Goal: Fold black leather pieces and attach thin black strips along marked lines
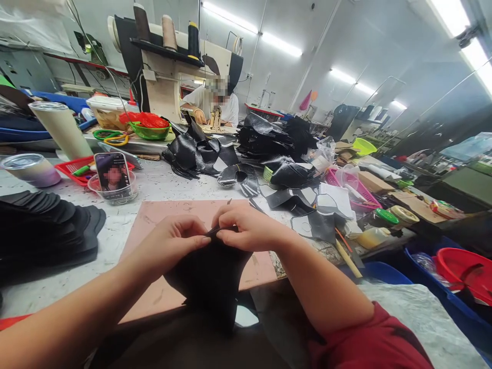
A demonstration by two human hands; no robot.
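Observation:
A black leather piece (209, 271) hangs from both my hands over the front edge of a pink board (149, 225). My left hand (180, 236) pinches its top edge between thumb and fingers. Close beside it, my right hand (242, 225) grips the same edge, thumb in front and fingers curled. The fingertips of the two hands nearly meet at the fold. The lower end of the piece drops below the board, near my lap. To the left lies a stack of black cut pieces (49, 230).
Black leather parts (200, 148) lie heaped behind the board. A phone (113, 174) leans in a clear plastic tub (130, 192) at left, near two tumblers (63, 128). Jars (384, 218) and a wooden-handled tool (348, 259) are at right. Across the table a person (226, 107) works at a sewing machine (161, 82).

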